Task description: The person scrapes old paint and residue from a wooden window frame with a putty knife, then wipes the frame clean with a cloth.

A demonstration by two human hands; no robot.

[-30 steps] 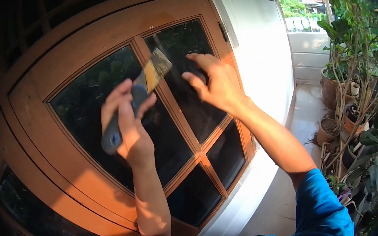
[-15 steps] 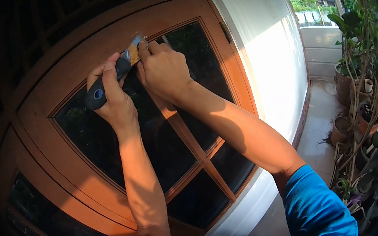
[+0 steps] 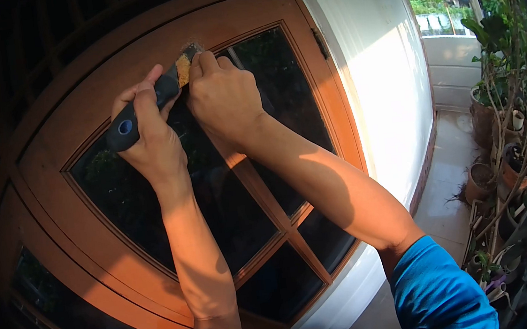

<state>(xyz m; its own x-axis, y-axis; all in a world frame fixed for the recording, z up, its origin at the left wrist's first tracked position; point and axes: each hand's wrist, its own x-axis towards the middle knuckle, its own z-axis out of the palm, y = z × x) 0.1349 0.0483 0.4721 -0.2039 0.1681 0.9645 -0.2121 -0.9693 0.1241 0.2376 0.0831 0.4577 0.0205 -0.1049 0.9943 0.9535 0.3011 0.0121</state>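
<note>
My left hand (image 3: pixel 159 137) is wrapped round the thick dark handle of a putty knife (image 3: pixel 124 133), which slants up to the right. A yellowish-tan lump of putty (image 3: pixel 183 70) lies on its blade. Close by the blade tip is my right hand (image 3: pixel 226 98), its fingers curled and bunched; whatever they pinch is hidden from me. Both hands are at the top of a brown wooden window frame (image 3: pixel 155 47) with dark glass panes. A pale, rough patch (image 3: pixel 194 45) shows on the wood beside the blade tip.
On the right, a white wall (image 3: pixel 375 69) adjoins the frame, with a hinge (image 3: pixel 319 43) between. Beyond it runs a tiled walkway (image 3: pixel 442 184) lined with potted plants (image 3: pixel 480 177). Another glazed panel (image 3: pixel 52 289) is at lower left.
The putty knife and my left hand have shifted slightly left and down, and the knife handle has turned a little. My right hand stays beside the blade, fingers still curled.
</note>
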